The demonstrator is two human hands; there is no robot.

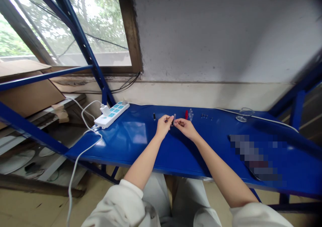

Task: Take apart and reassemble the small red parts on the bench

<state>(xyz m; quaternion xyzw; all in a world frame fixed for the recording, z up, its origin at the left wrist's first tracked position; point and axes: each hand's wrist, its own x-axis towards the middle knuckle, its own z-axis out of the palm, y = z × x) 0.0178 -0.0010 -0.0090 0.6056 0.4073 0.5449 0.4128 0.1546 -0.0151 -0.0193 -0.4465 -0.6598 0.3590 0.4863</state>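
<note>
Cardboard point(27, 89) lies folded at far left, outside the blue frame. Next comes a white power strip point(112, 114) with light-blue sockets, sitting on the left corner of the blue bench point(130, 139). One white plug is seated in it, and a white cable point(83, 150) loops off the bench edge toward the floor.

Further right, a small black piece point(154, 116) stands alone on the bench, just left of our hands.

Our left hand point(164, 124) is curled nearly closed, thumb and forefinger pinched on a clear part point(174, 117). Our right hand point(184, 126) meets it fingertip to fingertip, also curled and pinched on the same part from the other side. The part is held just above the bench, toward its back edge. It is too small for us to tell its shape or how deep each pinch sits.

Just behind the right hand, we note a red piece point(186, 114) standing beside a few clear pieces point(190, 114). A short row of small dark parts point(205, 115) follows, apart from them.

Toward the right end, a clear ring point(241, 118) lies flat beside a thin white wire point(271, 119) that runs along the back of the bench.
</note>
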